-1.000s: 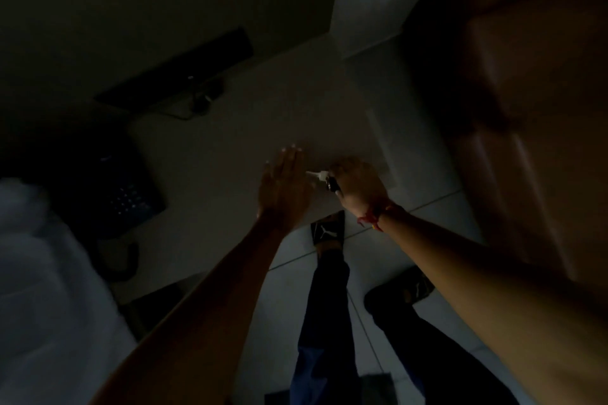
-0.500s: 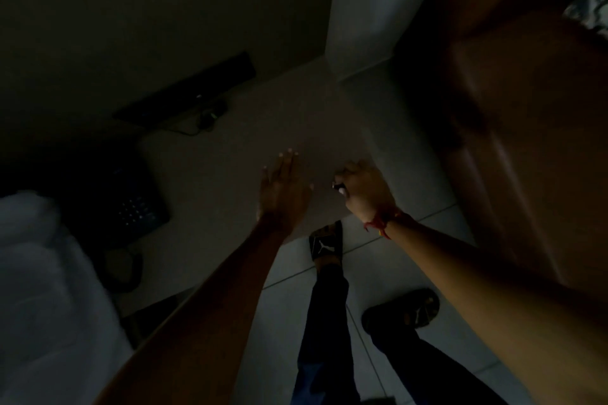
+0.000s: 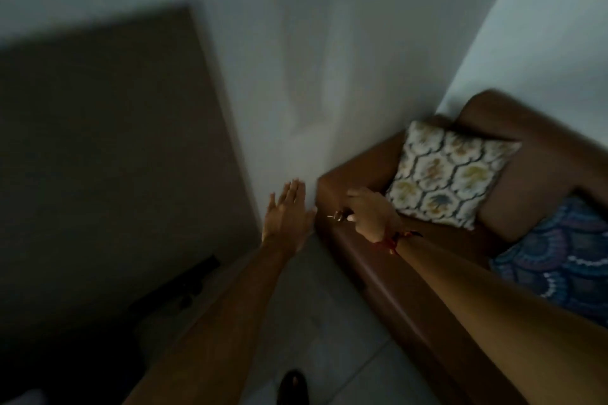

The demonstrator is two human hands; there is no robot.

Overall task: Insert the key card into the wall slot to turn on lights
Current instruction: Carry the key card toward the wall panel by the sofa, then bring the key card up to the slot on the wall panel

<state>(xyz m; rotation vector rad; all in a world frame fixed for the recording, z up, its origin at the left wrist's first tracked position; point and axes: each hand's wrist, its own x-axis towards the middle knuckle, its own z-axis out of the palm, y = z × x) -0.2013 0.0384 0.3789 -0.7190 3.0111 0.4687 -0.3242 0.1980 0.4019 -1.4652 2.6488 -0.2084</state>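
Observation:
My right hand [image 3: 370, 212] is closed around a small key piece [image 3: 339, 216]; a metal ring and a dark bit stick out past my thumb, and the rest is hidden in my fist. A red thread circles that wrist. My left hand [image 3: 287, 212] is stretched forward with flat, spread fingers and holds nothing, close to the pale wall [image 3: 329, 59]. No wall slot shows in this dim, blurred view, and I cannot make out a card.
A brown sofa [image 3: 378, 273] runs along the right, with a patterned cushion [image 3: 450, 174] and a blue one [image 3: 566, 256]. A dark panel [image 3: 108, 158] covers the wall at left, a black bar [image 3: 184, 283] at its foot. Pale floor tiles [image 3: 329, 322] lie between. My shoe [image 3: 292, 386] is at the bottom.
My view has swung up and right from the desk and floor toward the wall and sofa. Both hands have risen together, the right still closed on the key piece.

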